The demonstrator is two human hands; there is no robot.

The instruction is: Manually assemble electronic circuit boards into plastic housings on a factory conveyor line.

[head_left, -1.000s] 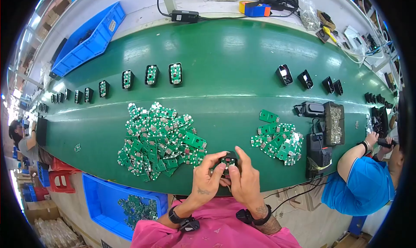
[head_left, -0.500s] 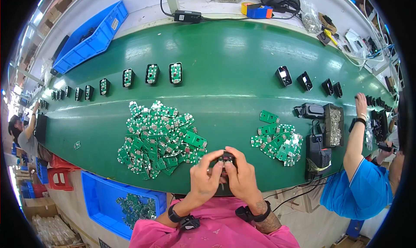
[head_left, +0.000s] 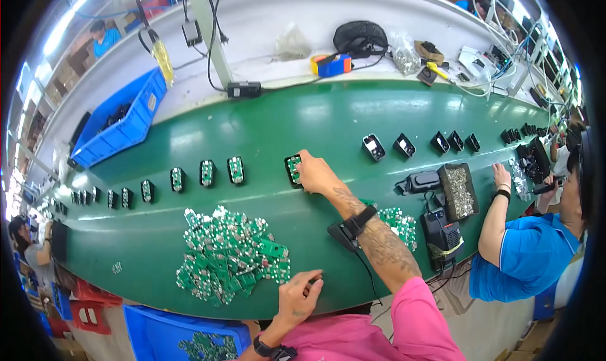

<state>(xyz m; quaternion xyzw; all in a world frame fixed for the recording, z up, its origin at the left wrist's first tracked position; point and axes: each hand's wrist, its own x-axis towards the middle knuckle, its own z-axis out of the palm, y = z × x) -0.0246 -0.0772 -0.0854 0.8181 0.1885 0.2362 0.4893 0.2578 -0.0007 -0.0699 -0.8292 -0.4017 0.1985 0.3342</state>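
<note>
Since 0.5 s ago both hands split from their huddle at the belt's near edge: right hand now reached far out, fingers closed round a black case with green board, setting it on the green belt at the right end of a row of filled cases. Left hand sits curled at the near edge beside the big pile of green boards; can't tell if it grips anything. Judging by that: approx. a dozen cases loaded, big pile plus smaller pile left, empty black cases further right. Room: blue bin back left, white bench w/ cables behind, co-worker in blue shirt far right.
</note>
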